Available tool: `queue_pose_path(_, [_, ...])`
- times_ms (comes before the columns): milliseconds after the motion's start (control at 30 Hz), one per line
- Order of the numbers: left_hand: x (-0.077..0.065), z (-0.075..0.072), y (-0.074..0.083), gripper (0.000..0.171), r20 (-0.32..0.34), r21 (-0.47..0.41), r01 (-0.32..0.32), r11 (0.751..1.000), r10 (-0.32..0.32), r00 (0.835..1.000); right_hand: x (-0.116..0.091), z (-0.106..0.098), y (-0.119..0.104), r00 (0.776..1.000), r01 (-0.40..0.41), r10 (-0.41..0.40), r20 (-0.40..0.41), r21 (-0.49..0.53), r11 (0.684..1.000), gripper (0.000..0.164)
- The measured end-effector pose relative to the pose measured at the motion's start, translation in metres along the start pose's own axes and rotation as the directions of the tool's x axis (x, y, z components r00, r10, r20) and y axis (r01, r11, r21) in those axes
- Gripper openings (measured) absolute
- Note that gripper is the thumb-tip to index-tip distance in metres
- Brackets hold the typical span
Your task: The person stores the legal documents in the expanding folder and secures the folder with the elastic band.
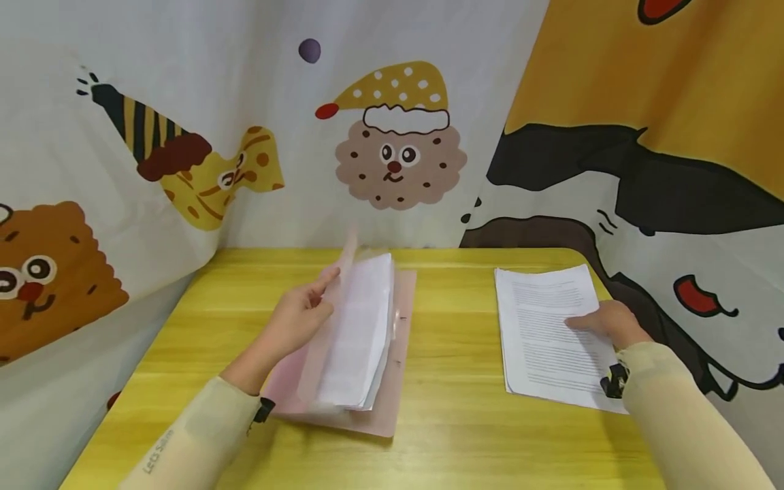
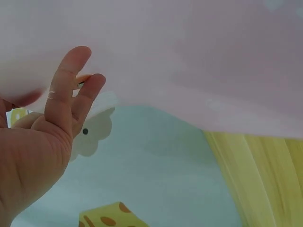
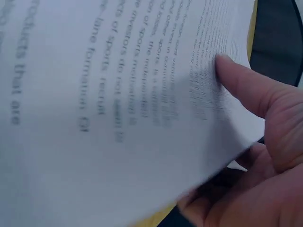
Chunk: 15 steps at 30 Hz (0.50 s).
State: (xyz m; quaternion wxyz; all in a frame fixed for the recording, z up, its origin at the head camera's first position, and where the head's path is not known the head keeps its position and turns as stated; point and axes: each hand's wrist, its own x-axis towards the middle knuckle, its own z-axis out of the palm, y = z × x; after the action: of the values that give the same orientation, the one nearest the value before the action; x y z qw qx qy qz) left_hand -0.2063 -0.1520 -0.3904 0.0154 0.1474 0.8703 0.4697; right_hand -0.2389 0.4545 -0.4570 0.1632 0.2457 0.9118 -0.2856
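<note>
A pink ring binder (image 1: 404,340) lies opened on the table, with a stack of white sheets (image 1: 361,333) inside. My left hand (image 1: 297,323) holds its raised pink cover (image 2: 189,61) near the edge, and the cover stands tilted above the sheets. In the left wrist view, two fingertips lie against the cover's outer side. Right of the binder is a printed paper stack (image 1: 545,327). Its right edge sits in the grip of my right hand (image 1: 612,323), thumb on the printed side and the other fingers underneath, as the right wrist view shows.
Both things are on a yellow wood-grain table (image 1: 453,415). A white curtain (image 1: 263,54) with cartoon prints hangs behind the table and down along its sides, close to the right forearm. Dark bands circle both wrists.
</note>
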Motion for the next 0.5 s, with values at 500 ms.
queue_pose_path(500, [-0.003, -0.028, -0.009, 0.061, 0.037, -0.113, 0.031, 0.993, -0.027, 0.999, -0.032, 0.033, 0.001, 0.931, 0.320, -0.352, 0.100, 0.245, 0.915, 0.091])
